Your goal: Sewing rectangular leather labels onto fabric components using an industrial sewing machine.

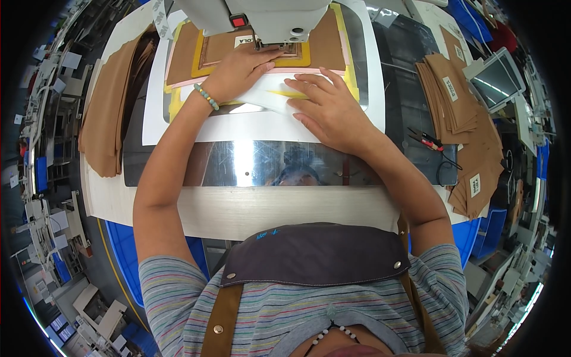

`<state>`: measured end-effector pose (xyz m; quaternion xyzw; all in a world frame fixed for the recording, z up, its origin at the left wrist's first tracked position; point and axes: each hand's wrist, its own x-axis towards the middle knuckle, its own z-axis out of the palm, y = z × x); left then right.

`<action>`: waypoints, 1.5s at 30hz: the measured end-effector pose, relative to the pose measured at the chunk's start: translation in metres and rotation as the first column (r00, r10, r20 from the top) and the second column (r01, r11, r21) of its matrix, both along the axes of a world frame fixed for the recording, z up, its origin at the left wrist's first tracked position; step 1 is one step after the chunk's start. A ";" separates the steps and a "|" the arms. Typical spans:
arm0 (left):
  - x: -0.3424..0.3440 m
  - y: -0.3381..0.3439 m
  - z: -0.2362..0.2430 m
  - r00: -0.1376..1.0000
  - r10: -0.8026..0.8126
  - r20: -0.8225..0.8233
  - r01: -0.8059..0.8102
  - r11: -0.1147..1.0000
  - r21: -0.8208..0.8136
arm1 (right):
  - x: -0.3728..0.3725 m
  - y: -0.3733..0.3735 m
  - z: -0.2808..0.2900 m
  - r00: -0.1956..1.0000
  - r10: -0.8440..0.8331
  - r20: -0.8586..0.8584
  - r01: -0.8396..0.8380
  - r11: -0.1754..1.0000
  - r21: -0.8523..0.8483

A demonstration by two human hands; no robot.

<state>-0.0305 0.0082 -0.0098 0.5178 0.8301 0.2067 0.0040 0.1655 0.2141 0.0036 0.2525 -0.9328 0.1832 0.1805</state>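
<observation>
My left hand (241, 68) lies flat on a white flap (262, 95) of a sewing template, fingers reaching toward the machine's needle area. A beaded bracelet sits on that wrist. My right hand (330, 107) presses flat on the same white flap, fingers spread and pointing left. Under the flap lies a yellow and pink template frame (342, 59) holding brown fabric (324, 50). The white sewing machine head (267, 18) stands directly above the template at the top centre.
A stack of brown fabric pieces (110, 113) hangs at the left of the table. More brown cut pieces with white labels (464, 113) pile up at the right, beside a small screen (496, 80) and red-handled tools (428, 141). A shiny metal plate (262, 163) fronts the table.
</observation>
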 end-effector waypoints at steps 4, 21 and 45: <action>-0.001 -0.014 -0.003 0.999 -0.052 -0.008 0.053 0.997 0.061 | 0.001 -0.001 -0.001 1.000 -0.006 0.020 0.006 1.000 -0.003; -0.075 -0.168 -0.022 0.809 0.535 -0.244 -0.529 0.843 0.093 | 0.007 0.005 0.031 0.995 0.020 0.097 -0.011 0.996 -0.089; -0.032 -0.074 -0.025 0.952 0.293 -0.091 -0.296 0.955 -0.019 | 0.038 0.154 0.034 0.870 -0.490 0.052 0.464 0.849 0.253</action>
